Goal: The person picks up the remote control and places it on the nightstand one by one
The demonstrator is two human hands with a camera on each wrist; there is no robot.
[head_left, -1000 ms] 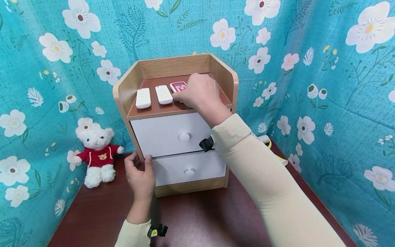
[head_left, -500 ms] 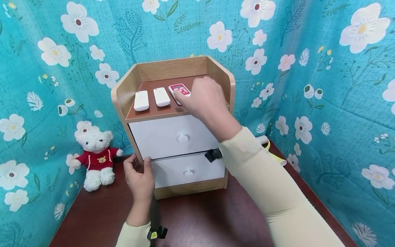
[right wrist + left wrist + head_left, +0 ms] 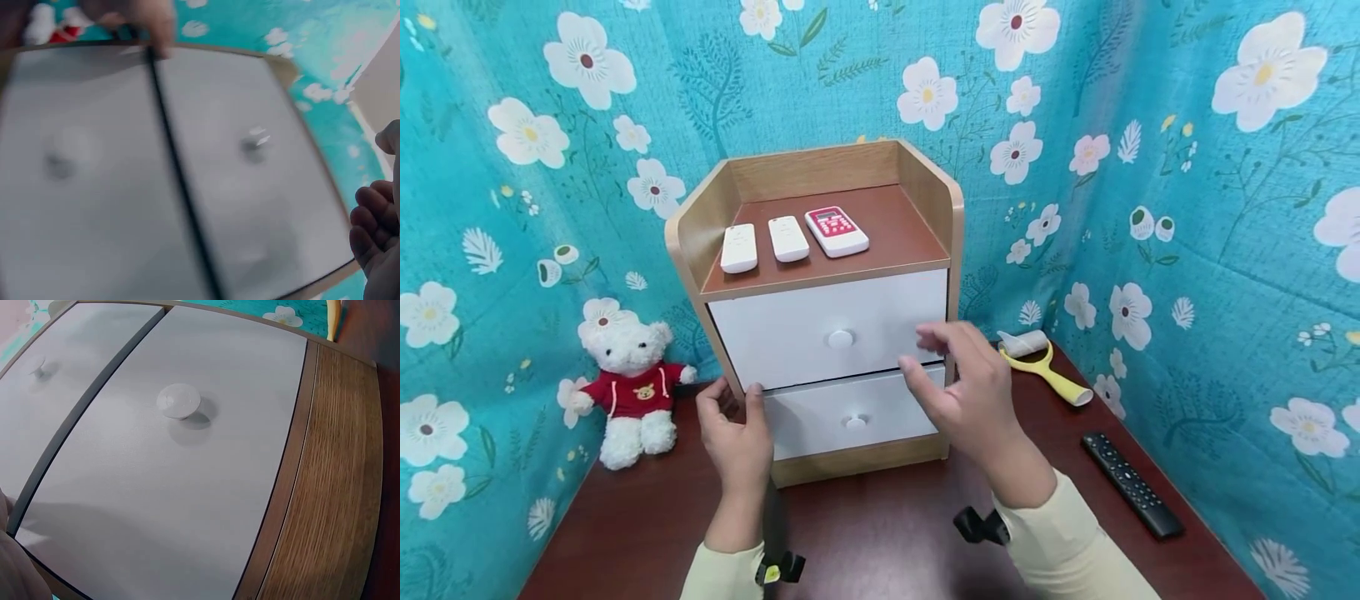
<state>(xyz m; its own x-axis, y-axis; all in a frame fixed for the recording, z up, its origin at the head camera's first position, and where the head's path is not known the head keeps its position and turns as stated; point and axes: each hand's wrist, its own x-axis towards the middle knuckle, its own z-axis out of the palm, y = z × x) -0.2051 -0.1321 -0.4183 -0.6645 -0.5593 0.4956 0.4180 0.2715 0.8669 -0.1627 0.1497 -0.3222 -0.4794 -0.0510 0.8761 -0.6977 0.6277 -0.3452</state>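
A small wooden cabinet (image 3: 865,467) stands on the table with its upper drawer (image 3: 775,337) and lower drawer (image 3: 812,433) closed, each with a round white knob. At its left edge my left hand (image 3: 741,442) grips the cabinet, thumb on the front and fingers around the side. My right hand (image 3: 973,392) is in the air before the drawers' right part, fingers loosely bent, holding nothing. On the brown top lie two white remote controls, one at the left (image 3: 740,248), the other beside it (image 3: 788,239). Right of them lies a white-and-red keypad device (image 3: 837,232) with a small screen.
A white teddy bear (image 3: 638,387) in a red hoodie sits left of the cabinet. To the right are a lint roller (image 3: 1045,371) with a yellow handle and a black remote control (image 3: 1131,483) along the table edge. Flowered teal curtains (image 3: 850,92) surround the table.
My right hand has left the keypad device on the cabinet top and come down to the right, in front of the drawers. The left hand keeps its place. The black remote has come into sight.
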